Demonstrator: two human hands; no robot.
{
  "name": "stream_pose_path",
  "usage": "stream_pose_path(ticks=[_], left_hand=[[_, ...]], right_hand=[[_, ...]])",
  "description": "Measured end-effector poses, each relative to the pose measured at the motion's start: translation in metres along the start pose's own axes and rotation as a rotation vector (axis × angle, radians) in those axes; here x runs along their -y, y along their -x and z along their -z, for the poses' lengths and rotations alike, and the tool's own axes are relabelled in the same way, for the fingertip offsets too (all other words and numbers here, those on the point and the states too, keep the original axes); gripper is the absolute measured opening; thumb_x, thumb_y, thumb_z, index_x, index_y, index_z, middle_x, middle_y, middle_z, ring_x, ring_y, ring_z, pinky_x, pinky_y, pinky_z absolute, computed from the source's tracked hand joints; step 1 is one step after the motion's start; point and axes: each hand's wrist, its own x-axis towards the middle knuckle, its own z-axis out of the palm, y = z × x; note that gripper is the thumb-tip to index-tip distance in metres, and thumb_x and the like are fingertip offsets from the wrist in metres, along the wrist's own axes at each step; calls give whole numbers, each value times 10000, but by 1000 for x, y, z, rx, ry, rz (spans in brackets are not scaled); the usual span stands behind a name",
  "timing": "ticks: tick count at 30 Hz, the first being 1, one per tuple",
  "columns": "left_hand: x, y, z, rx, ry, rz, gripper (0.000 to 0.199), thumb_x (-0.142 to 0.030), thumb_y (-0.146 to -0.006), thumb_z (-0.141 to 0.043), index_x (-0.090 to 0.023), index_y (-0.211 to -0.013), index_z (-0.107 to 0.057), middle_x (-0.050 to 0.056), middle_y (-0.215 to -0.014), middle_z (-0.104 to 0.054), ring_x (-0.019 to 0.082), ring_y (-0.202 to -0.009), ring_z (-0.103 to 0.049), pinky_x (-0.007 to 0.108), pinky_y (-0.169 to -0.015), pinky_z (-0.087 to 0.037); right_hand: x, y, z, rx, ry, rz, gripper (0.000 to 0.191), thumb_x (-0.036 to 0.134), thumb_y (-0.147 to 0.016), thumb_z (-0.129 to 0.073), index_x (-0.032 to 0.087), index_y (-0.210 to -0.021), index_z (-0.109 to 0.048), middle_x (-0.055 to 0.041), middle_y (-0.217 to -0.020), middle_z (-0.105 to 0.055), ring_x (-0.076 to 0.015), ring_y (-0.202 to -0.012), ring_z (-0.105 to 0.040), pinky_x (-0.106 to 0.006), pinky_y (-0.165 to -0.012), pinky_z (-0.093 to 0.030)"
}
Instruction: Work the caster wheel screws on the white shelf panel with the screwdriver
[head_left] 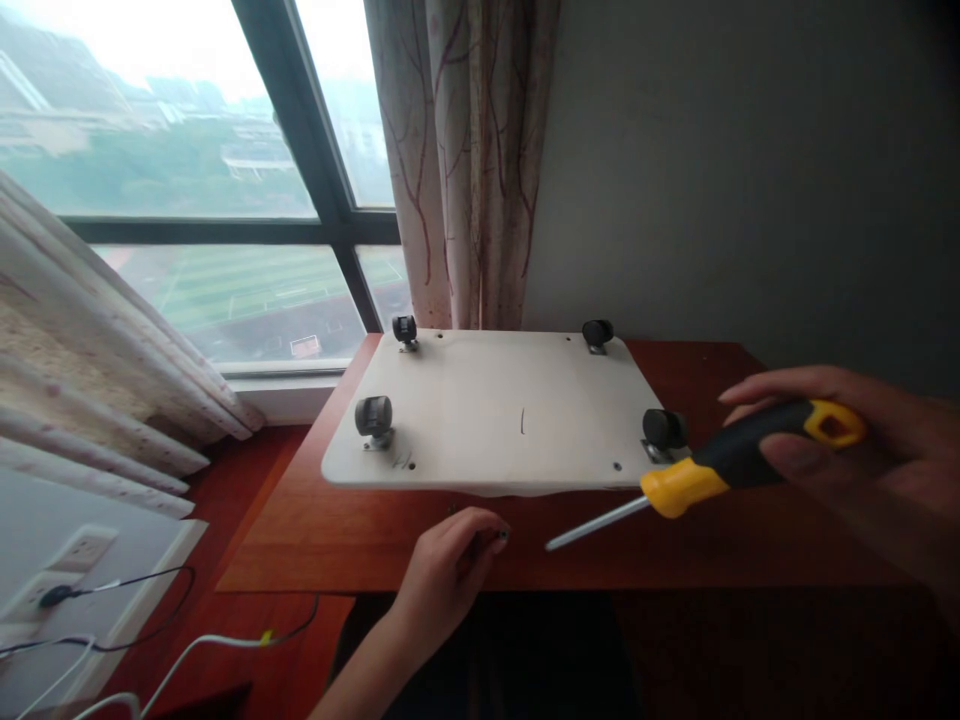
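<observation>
My right hand [840,440] grips a yellow and black screwdriver [750,455] by its handle. Its metal shaft points left and down, with the tip a short way right of my left hand [454,555]. Between the thumb and fingertips of that left hand is a tiny dark screw [503,535], mostly hidden. Beyond both hands, a white board [480,400] lies flat with black caster wheels near its corners: front left [373,418], front right [664,432], back left [405,331] and back right [598,334]. Small holes show in the board's surface.
A reddish-brown wooden table [322,540] carries the board. Behind it hang patterned curtains [465,170] beside a window [195,230] and a grey wall [735,180]. At lower left, a plug and cables [202,640] run from a wall socket [82,547].
</observation>
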Motion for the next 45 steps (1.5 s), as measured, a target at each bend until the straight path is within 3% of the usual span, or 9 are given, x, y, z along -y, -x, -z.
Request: stream_pose_path(ticks=[4,14,21,29,36,41,45], left_hand=[[-13,1,-2,-59,168,71,54,-185,-964,-586,-200,-981,-635,37,-912,-697,132,-735,-629,217,-651,-492],[-33,-3,0,-91,250,53,54,-163,-942,-618,-209,-953,-643,20,-874,-665,123,-733,-599,203,-643,-467],[-36,-2,0,-111,242,51,39,-175,-934,-635,-207,-920,-653,11,-828,-664,121,-700,-590,203,-626,-459],[-32,-1,-5,-227,143,18,72,-136,-918,-649,-208,-926,-644,7,-835,-665,96,-624,-553,182,-532,-423],[-35,-3,-8,-250,64,-72,130,-87,-900,-650,-207,-949,-649,12,-856,-684,86,-614,-582,168,-509,-434],[-35,-5,-9,-223,39,-38,96,-116,-909,-653,-205,-943,-669,20,-857,-704,101,-632,-614,178,-517,-453],[-41,-11,-7,-201,13,-49,78,-126,-919,-652,-202,-930,-658,18,-850,-705,101,-643,-617,177,-523,-452]], right_hand=[[19,3,-12,61,-242,-12,166,582,-867,-611,521,-1018,-642,54,-962,-755,-265,-787,-720,-369,-601,-549],[28,3,-24,47,-329,-121,134,566,-843,-634,510,-963,-658,58,-956,-746,-265,-780,-691,-388,-633,-523],[26,2,-23,71,-289,-28,140,559,-858,-629,496,-982,-647,71,-893,-751,-226,-686,-697,-331,-554,-508],[29,1,-19,39,-227,98,154,555,-879,-629,420,-950,-652,78,-739,-720,-137,-437,-561,-258,-418,-414],[34,2,-20,26,-255,49,186,597,-846,-644,438,-942,-653,64,-754,-732,-185,-490,-611,-298,-437,-444],[38,4,-13,166,-287,2,288,600,-800,-677,501,-1067,-638,31,-981,-770,-302,-813,-740,-402,-596,-574],[34,1,-1,216,-290,112,391,524,-785,-697,587,-1158,-595,76,-1059,-760,-294,-941,-746,-421,-714,-624]])
